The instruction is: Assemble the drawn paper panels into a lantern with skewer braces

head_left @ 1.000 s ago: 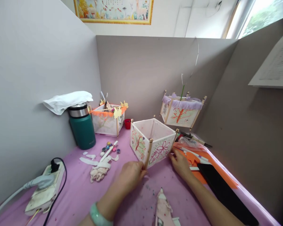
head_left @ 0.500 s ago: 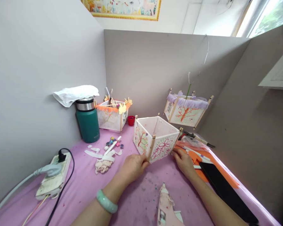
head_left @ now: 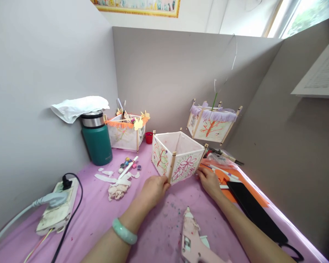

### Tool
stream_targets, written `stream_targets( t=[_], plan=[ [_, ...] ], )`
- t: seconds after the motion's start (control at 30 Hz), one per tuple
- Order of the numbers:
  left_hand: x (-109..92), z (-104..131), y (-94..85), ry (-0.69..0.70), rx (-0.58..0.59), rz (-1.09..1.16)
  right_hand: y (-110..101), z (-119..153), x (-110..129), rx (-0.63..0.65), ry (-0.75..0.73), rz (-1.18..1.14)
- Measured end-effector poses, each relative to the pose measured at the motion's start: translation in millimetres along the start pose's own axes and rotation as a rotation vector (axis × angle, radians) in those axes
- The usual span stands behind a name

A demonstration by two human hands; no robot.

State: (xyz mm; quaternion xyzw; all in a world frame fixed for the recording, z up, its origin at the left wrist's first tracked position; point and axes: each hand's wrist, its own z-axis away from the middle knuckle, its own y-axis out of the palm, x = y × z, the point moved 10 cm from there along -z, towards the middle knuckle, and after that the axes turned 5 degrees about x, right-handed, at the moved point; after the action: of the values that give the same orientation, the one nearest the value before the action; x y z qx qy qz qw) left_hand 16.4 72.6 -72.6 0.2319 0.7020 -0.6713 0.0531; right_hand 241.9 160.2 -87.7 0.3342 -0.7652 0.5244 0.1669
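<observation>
A white four-sided lantern frame (head_left: pixel 185 168) with drawn panels, a pink flower and a red tree, and wooden corner sticks stands open-topped on the purple cloth. My left hand (head_left: pixel 155 188) pinches the bottom of its front corner stick. My right hand (head_left: pixel 208 179) has its fingers closed on the lower right corner. A pink glue gun (head_left: pixel 193 239) lies in front of the frame, between my forearms. A green bangle (head_left: pixel 124 231) is on my left wrist.
Left: a green bottle (head_left: pixel 97 140) topped with white tissue, a power strip (head_left: pixel 57 210) and scraps (head_left: pixel 118 190). Behind: a box with sticks (head_left: pixel 123 135) and a red cup (head_left: pixel 149 137). Right: a purple-trimmed lantern (head_left: pixel 211 126), orange sheets (head_left: pixel 237 196) and a black slab (head_left: pixel 256 212).
The view has shifted slightly, so most things appear a little further left and higher. Both hands keep the same hold on the lantern frame. Part of a black loop now shows at lower right.
</observation>
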Motion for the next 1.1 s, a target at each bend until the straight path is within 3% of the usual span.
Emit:
stream_targets(
  t=[0.23,0.43,0.57,0.63,0.77,0.87,1.0,1.1],
  plan=[
    [5.8,0.7,-2.5,-0.031,0.025,-0.007,-0.1,4.2,5.8,0.010,-0.029,-0.005],
    [31.7,3.6,-23.5,-0.127,0.013,-0.085,4.1,17.7,27.9,0.086,-0.138,-0.041],
    [43.7,5.5,-35.0,-0.142,0.067,-0.052,4.3,21.6,35.0,0.114,-0.195,-0.056],
    [45.9,7.3,-51.2,-0.146,-0.003,0.071,1.9,21.3,34.1,0.100,-0.189,-0.075],
    [44.5,7.7,-110.3,-0.093,-0.380,0.328,-1.6,20.8,31.7,0.056,-0.165,-0.110],
    [45.0,-16.0,-136.7,-0.022,-0.467,0.501,2.0,22.1,36.6,0.065,-0.212,-0.076],
    [68.7,-68.6,-148.3,-0.130,-0.478,0.727,6.7,22.4,38.6,0.087,-0.231,-0.053],
    [75.8,-104.0,-144.8,-0.165,-0.440,0.839,8.6,21.2,37.9,0.094,-0.230,-0.039]
  ],
)
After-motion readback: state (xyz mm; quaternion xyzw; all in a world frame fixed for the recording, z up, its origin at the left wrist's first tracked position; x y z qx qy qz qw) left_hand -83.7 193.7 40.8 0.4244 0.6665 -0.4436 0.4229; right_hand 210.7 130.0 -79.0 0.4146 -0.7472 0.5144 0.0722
